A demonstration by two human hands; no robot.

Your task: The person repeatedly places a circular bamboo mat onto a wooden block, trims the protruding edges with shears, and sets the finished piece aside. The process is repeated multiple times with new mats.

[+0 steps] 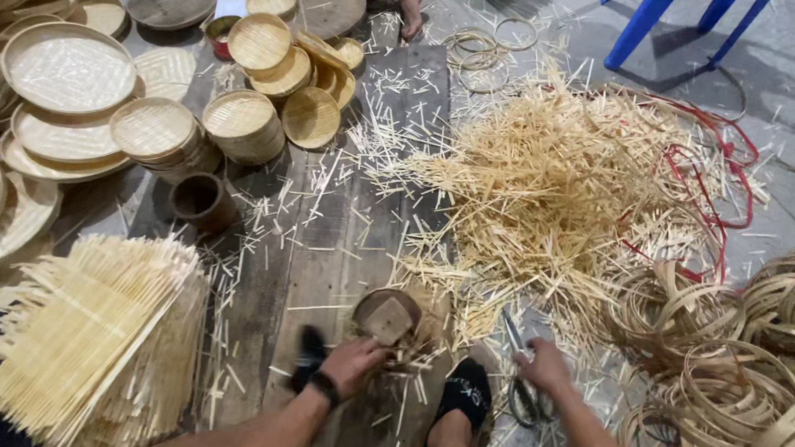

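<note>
My left hand (350, 363) grips a small round woven bamboo piece (389, 318) held on a wooden block near the floor boards. A black band sits on that wrist. My right hand (544, 368) holds a pair of metal shears (517, 335) with dark handles, blades pointing up toward the scrap pile. My foot in a black sock (464, 391) rests between the two hands.
A big heap of bamboo offcuts (549, 185) with red strips lies ahead right. Stacks of woven trays (68, 71) fill the left. Square woven mats (85, 327) pile at lower left, bamboo hoops (745, 368) at lower right. Another person's foot (411, 8) and blue chair legs (638, 29) are at top.
</note>
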